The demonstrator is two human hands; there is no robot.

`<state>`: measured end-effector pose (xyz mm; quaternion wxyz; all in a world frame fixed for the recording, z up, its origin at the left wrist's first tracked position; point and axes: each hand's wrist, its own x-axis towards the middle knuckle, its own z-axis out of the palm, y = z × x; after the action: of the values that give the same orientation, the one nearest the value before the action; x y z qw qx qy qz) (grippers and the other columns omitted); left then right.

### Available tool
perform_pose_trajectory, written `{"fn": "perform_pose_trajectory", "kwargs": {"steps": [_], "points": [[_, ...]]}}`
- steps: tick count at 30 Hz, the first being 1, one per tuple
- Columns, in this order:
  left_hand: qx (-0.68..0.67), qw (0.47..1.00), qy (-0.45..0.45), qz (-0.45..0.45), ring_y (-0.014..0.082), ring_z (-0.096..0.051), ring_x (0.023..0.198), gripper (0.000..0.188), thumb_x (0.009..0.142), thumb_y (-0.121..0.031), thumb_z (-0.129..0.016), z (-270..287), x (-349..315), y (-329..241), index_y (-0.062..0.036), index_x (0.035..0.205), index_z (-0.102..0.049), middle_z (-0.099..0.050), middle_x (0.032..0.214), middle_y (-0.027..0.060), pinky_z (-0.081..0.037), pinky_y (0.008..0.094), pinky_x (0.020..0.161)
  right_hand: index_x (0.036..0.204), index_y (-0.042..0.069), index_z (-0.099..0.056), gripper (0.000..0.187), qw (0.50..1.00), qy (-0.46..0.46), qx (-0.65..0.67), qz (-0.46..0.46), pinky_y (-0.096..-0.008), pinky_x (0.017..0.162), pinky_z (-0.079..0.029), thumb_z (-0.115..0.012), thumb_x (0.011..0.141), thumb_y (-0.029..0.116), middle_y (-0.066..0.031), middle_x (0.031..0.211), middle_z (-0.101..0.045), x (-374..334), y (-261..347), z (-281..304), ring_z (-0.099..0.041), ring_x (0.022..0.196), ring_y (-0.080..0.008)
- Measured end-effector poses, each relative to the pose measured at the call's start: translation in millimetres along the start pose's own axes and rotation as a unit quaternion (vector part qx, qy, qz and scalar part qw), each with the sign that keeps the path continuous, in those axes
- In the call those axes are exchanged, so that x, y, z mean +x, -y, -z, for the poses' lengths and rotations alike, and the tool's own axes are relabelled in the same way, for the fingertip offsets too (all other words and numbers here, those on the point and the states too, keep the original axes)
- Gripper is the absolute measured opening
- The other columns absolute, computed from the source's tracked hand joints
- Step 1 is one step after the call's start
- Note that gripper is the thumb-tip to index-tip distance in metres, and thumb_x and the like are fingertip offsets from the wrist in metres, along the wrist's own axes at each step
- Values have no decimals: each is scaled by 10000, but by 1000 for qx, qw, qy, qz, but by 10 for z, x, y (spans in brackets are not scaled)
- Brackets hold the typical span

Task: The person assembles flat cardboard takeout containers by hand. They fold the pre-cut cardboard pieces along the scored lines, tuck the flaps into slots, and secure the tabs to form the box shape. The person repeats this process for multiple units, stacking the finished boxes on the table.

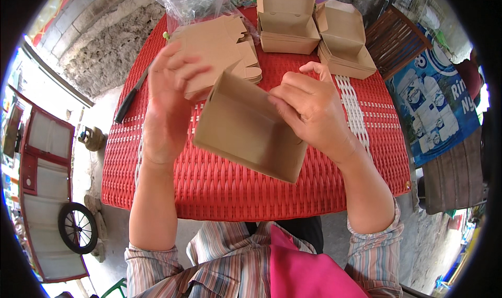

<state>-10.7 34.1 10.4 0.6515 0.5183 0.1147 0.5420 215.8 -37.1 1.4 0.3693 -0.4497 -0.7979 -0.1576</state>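
Note:
A brown cardboard food box (246, 133), folded up and tilted with its inside toward me, hangs above the front half of the table. My right hand (311, 107) grips its right upper edge, thumb on the inner side. Left of the box, my left hand (170, 96) is raised with the fingers apart and smeared by motion; it looks free of the box. Behind them lies a stack of flat, unfolded cardboard blanks (212, 42), partly covered by my left fingers.
The red woven table (251, 193) carries nested open boxes (287, 39) and a second such stack (348, 60) at the back right. A black-handled knife (125, 105) lies at the left edge. A clear plastic bag (198, 5) sits behind; a wooden chair (397, 39) stands right.

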Motion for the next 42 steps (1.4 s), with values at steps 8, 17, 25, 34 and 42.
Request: {"fn": "perform_pose_trajectory", "kwargs": {"steps": [8,17,25,34,42], "points": [[600,778,144,-115,231,-610,1047,290,734,19,-760,5,-104,-83,-44,1017,-740,-622,1096,84,-494,352,892,811,65,-674,48,997,53,-30,54,-418,959,-422,-628,823,62,0,772,-546,10,131,-67,-606,769,-138],[593,787,111,-129,183,-653,823,150,758,62,-724,-26,-185,-34,10,898,-712,-651,911,65,-523,300,729,910,95,-707,159,997,30,-43,60,-406,964,-408,-736,781,183,20,864,-605,27,93,-62,-589,895,-145],[606,776,62,-167,194,-655,831,132,761,79,-720,39,-139,-64,15,876,-711,-665,896,80,-526,303,729,942,120,-721,174,997,-8,-79,19,-397,986,-366,-757,780,172,31,884,-628,32,-54,71,-586,937,-148],[601,771,81,-195,194,-648,865,130,775,50,-730,78,-137,-42,8,895,-705,-659,915,75,-523,312,810,841,78,-700,76,999,3,-49,16,-405,986,-369,-739,779,59,13,816,-588,18,6,117,-586,883,-160],[430,891,-57,-138,194,-545,1104,473,942,-142,-678,257,-74,251,-114,1329,-407,-580,1161,108,-443,324,948,855,86,-703,117,992,-94,-86,7,-350,875,-419,-754,752,68,20,810,-583,3,-156,57,-560,807,-169]]}}
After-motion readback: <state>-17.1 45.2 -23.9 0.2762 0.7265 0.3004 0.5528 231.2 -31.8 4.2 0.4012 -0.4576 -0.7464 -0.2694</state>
